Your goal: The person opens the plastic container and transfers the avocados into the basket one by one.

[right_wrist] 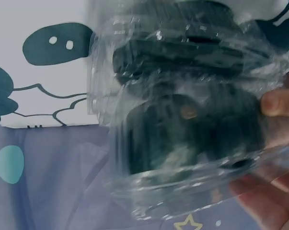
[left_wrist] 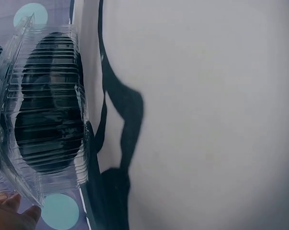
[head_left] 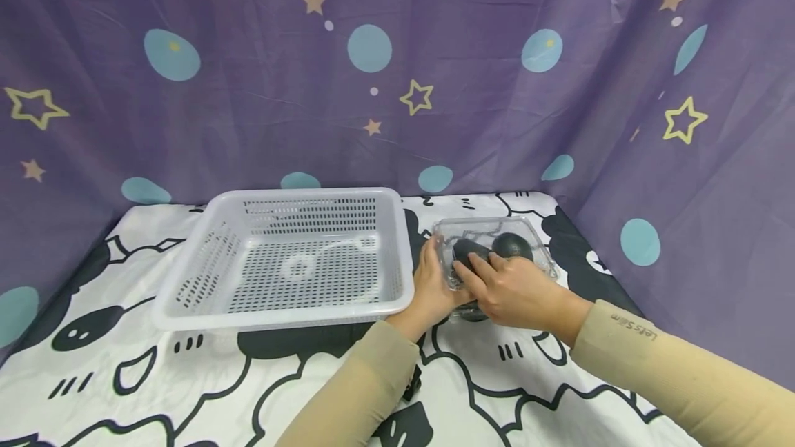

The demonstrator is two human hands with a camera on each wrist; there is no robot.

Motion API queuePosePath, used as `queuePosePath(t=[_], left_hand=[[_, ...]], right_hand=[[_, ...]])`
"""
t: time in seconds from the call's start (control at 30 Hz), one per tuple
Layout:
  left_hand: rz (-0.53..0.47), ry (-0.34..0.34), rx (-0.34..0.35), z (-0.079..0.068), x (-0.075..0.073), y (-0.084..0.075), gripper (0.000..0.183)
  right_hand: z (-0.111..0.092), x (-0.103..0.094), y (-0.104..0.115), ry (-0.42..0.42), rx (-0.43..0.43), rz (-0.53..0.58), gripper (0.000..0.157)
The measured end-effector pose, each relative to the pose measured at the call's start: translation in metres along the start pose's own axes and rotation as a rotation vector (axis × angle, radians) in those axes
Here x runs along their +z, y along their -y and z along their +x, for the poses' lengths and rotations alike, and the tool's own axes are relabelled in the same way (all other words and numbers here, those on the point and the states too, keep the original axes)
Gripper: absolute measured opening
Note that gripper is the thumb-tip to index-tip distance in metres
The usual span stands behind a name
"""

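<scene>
Clear plastic packaging [head_left: 491,225] with ribbed walls holds dark green avocados. One avocado [head_left: 512,245] lies at its right and another avocado [head_left: 470,248] at its left. My left hand [head_left: 428,292] grips the packaging's left side, with fingertips [left_wrist: 31,214] at its edge in the left wrist view. My right hand [head_left: 518,288] reaches over the front, fingers laid across the left avocado; its thumb is hidden. In the right wrist view the packaging [right_wrist: 144,184] shows two dark layers, with my left thumb [right_wrist: 274,103] against it. I cannot tell whether this is one box or two.
A white slotted plastic basket [head_left: 397,254] stands left of the packaging, its near right corner close to my left wrist. A black-and-white patterned cloth [head_left: 217,378] covers the table. Behind hangs a purple curtain [head_left: 248,102] with stars and spots.
</scene>
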State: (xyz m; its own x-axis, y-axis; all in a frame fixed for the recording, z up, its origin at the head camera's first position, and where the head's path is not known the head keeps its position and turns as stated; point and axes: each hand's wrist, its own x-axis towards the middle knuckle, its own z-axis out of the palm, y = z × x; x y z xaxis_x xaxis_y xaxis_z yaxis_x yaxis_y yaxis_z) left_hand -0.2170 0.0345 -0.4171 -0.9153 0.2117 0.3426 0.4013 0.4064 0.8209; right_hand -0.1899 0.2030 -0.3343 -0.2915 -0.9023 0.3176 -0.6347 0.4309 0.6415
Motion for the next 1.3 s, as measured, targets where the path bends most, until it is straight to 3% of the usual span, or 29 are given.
queuePosePath(t=[0.2,0.37,0.47,0.6,0.83,1.03,1.17,1.3], left_hand=[[0.059,-0.003,0.058,0.002,-0.001,0.002,0.100],[0.064,0.013,0.057,0.003,-0.001,0.003,0.098],[0.055,0.020,0.018,0.003,-0.001,0.004,0.101],[0.014,0.022,-0.060,0.003,-0.001,0.003,0.108],[-0.004,0.016,-0.110,0.004,0.001,0.002,0.119],[-0.002,0.009,-0.117,0.004,0.003,0.001,0.120],[-0.011,0.021,-0.123,0.004,0.003,-0.001,0.120],[-0.009,0.033,-0.126,0.004,0.003,-0.003,0.120]], right_hand=[[0.004,0.002,0.011,0.035,0.059,-0.049,0.063],[0.005,0.001,0.013,0.062,0.066,-0.044,0.061],[0.005,-0.005,0.008,0.143,0.065,0.022,0.065],[0.003,-0.013,-0.004,0.219,0.084,0.196,0.069],[-0.002,-0.014,-0.020,0.160,0.137,0.383,0.044],[-0.004,-0.016,-0.030,0.165,0.161,0.460,0.041],[-0.004,-0.018,-0.033,0.169,0.120,0.440,0.040],[-0.003,-0.016,-0.029,0.137,0.054,0.339,0.043]])
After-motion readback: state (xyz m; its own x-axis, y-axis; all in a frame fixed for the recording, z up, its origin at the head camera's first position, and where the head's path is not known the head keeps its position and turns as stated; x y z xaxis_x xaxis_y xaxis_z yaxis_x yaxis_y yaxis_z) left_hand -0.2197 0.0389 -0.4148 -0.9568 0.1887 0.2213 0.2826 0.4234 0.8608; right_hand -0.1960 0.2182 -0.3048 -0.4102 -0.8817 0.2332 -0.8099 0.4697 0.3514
